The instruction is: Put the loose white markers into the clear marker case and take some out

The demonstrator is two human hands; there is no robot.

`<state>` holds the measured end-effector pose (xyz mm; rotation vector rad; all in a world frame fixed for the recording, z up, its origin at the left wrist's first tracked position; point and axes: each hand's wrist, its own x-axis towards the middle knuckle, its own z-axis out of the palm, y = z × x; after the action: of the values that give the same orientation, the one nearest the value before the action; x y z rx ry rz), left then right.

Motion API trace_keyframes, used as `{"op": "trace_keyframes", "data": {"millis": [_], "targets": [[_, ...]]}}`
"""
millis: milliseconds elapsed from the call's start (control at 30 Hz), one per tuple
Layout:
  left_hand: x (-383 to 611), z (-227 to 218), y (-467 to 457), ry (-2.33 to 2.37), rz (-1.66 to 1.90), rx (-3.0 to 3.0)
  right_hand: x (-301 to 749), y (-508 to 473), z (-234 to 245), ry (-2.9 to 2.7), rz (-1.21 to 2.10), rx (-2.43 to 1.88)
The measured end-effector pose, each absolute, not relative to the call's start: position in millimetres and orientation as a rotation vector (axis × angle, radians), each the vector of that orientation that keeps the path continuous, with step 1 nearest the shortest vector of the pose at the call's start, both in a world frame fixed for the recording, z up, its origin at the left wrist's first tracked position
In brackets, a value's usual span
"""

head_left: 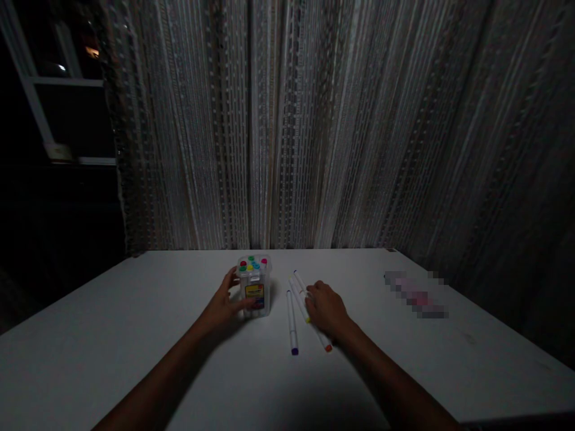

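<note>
A clear plastic marker box (256, 286) stands upright on the white table (135, 335), with several markers inside showing coloured caps. My left hand (226, 304) wraps around the box's left side and front. To the right, three white markers lie loose on the table: one with a purple cap (292, 323), one with a yellow end (298, 299), and one with an orange cap (324, 342). My right hand (326, 308) rests palm down on the loose markers, fingers touching them; the frame does not show whether it grips one.
A pale patterned curtain (314, 120) hangs directly behind the table's far edge. A dark window (58, 90) is at the upper left. A blurred pinkish object (417, 294) lies on the table at the right. The room is dim.
</note>
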<state>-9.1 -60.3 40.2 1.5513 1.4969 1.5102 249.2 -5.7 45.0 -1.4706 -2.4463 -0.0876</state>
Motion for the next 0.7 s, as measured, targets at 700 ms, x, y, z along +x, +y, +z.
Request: {"op": "trace_keyframes", "data": {"millis": [700], "targets": [[93, 4, -24, 1.413, 0.755, 2.515, 240, 66, 24, -2.202, 0.253, -1.724]]}}
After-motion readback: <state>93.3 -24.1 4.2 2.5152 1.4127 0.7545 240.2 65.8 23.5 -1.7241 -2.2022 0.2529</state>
